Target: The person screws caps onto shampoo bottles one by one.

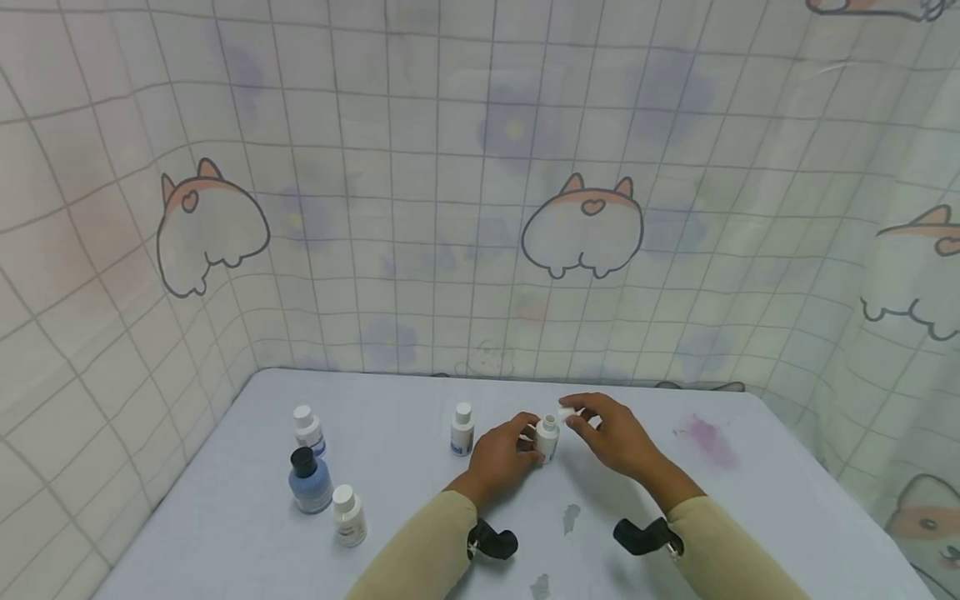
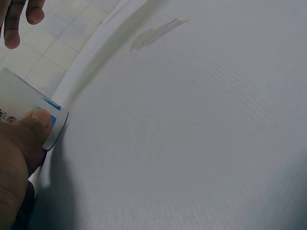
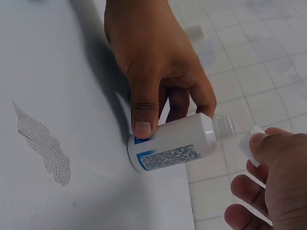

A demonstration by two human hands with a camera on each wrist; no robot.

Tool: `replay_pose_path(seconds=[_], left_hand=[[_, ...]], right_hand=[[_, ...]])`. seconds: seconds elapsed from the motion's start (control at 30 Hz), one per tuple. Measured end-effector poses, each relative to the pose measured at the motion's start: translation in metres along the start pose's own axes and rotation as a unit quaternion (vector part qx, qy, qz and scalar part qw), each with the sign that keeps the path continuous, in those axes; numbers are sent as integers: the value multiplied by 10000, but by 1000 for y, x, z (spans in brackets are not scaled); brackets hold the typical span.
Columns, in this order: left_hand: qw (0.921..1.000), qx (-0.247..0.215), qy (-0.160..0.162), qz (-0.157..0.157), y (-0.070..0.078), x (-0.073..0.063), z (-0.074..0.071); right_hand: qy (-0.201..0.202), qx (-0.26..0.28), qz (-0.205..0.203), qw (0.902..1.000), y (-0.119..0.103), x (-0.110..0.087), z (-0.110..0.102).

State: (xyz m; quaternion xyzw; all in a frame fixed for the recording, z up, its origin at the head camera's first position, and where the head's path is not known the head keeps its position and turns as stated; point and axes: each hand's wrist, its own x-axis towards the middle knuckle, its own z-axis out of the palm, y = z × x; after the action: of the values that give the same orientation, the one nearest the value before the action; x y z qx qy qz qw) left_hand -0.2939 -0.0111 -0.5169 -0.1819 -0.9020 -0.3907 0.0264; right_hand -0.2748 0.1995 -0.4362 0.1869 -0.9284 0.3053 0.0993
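Observation:
My left hand [image 1: 504, 457] grips a small white bottle [image 1: 547, 439] on the table, fingers and thumb around its body. In the right wrist view the bottle [image 3: 172, 143] shows a blue-edged printed label and a bare threaded neck. My right hand [image 1: 617, 435] pinches a white screw cap [image 1: 566, 412] between thumb and fingers. That cap [image 3: 253, 145] is apart from the bottle, just beyond its mouth. In the left wrist view the left thumb presses on the bottle's [image 2: 29, 100] label near its base.
A capped white bottle [image 1: 462, 430] stands left of my left hand. Farther left are two more white bottles [image 1: 308, 430] [image 1: 349, 517] and a blue bottle with a black cap [image 1: 310, 481]. The white table [image 1: 420, 533] has a pink stain [image 1: 707, 440] on the right. A patterned curtain [image 1: 420, 208] hangs behind.

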Motion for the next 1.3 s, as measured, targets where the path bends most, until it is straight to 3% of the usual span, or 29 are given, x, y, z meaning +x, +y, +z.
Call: replay_pose_path(seconds=[0.13, 0.47, 0.8, 1.3], left_hand=[[10000, -9, -16, -55, 0, -1, -1], [9999, -76, -75, -135, 2, -4, -3], [9999, -94, -66, -88, 2, -4, -3], [9999, -98, -25, 31, 1, -1, -2]], right_hand=[[-48, -40, -48, 10000, -2, 1, 2], [-30, -30, 291, 9996, -5, 5, 8], [-43, -96, 52, 9999, -8, 10, 10], [-392, 156, -217, 9989, -6, 14, 10]])
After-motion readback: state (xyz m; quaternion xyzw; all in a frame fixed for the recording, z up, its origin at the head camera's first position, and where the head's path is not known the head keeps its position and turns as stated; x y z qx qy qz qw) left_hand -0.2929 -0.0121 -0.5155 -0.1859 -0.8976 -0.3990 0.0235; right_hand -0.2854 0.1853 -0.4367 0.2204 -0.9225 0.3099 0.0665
